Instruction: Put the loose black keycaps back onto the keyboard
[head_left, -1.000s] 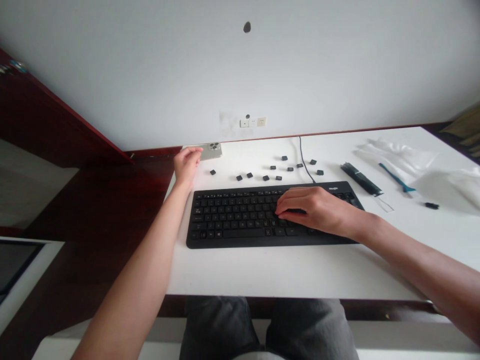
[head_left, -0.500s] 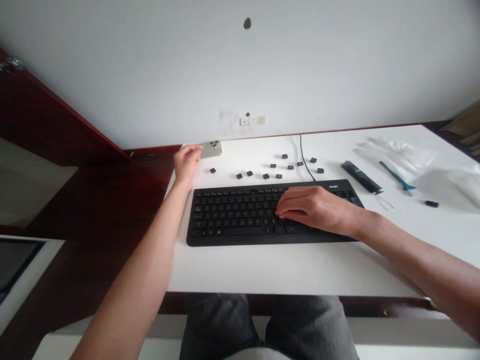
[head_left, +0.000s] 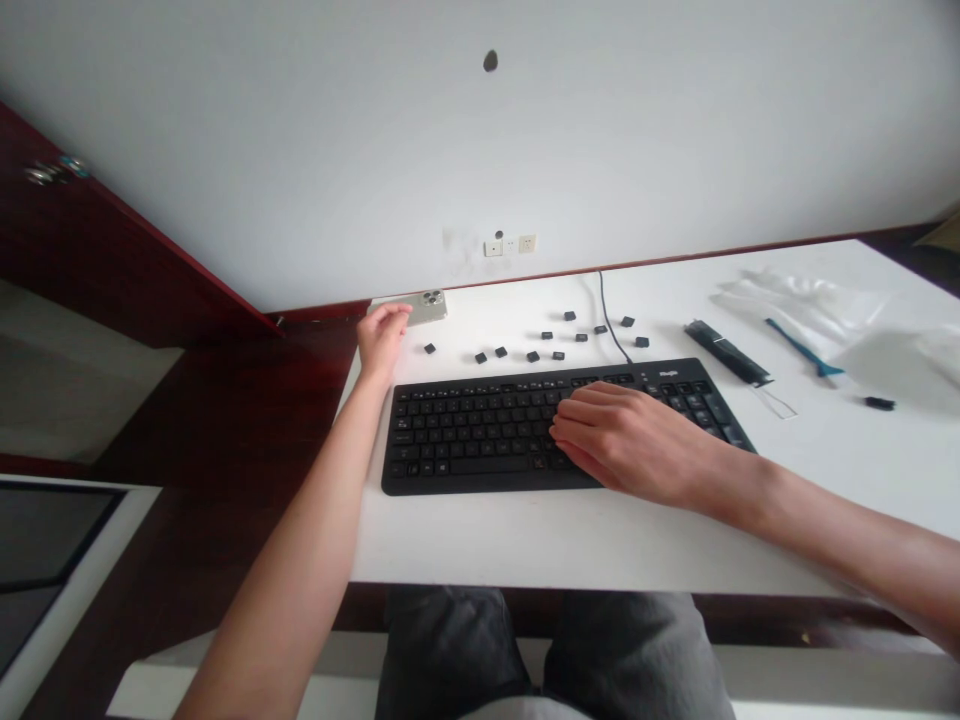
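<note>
A black keyboard (head_left: 480, 465) lies across the white table, its cable running to the back edge. Over its right part is my right hand (head_left: 619, 435), with fingers bent and held together, fingertips down at the keys; anything between them is hidden. My left hand (head_left: 382, 338) rests at the table's left side by a phone (head_left: 427, 308) lying camera side up. Its fingers are closed together, and what they hold, if anything, cannot be made out. Several loose black keycaps (head_left: 532, 356) are scattered behind the keyboard.
To the right lie a black tool (head_left: 726, 352) with thin wire loops, a blue tool (head_left: 802, 350), a small black piece (head_left: 879, 404) and clear plastic bags (head_left: 806, 300). The white table (head_left: 600, 545) ends at a wall with sockets (head_left: 510, 245).
The camera view has shifted slightly. My right hand has turned and moved a little toward the keyboard's front edge, showing more of the number keys. My left hand stays by the phone.
</note>
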